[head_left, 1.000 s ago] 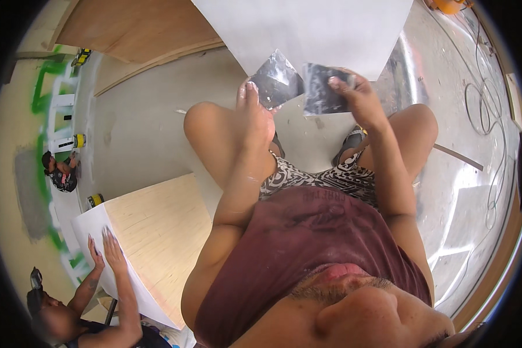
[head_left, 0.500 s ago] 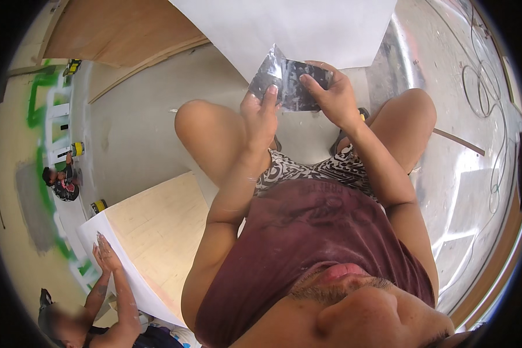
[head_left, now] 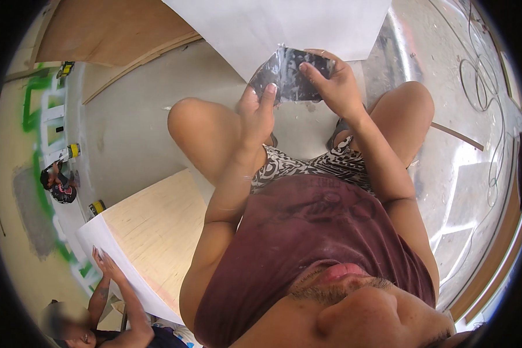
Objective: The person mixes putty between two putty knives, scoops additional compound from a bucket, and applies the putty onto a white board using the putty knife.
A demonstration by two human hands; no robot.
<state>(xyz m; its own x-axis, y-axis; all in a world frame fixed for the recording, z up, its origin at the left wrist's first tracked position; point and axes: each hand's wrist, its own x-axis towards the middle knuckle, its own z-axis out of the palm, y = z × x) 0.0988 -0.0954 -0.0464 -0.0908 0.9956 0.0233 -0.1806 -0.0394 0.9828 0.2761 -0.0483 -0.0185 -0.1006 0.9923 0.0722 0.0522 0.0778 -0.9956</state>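
Between my knees, both hands hold a thin, dark, bendable sheet (head_left: 290,78) with whitish smears and a sheen; I cannot tell its exact kind. My left hand (head_left: 258,113) pinches its left end, thumb on top and fingers underneath. At the right end, my right hand (head_left: 337,87) grips it with the thumb on its upper face and the fingers behind. Just beyond the sheet lies a large white panel (head_left: 307,29), close to my fingertips.
A brown wooden board (head_left: 110,29) is at the far left. To my left, a co-worker's hands (head_left: 103,262) rest on a white-edged plywood sheet (head_left: 156,232). Another person (head_left: 60,182) is by the left wall. Loose cable (head_left: 493,116) and a wood strip (head_left: 458,137) lie at right.
The sheet's left part, folded up to a point before, now lies flatter and more level with the right part. Both hands keep their hold. The co-worker's hands have moved slightly nearer.
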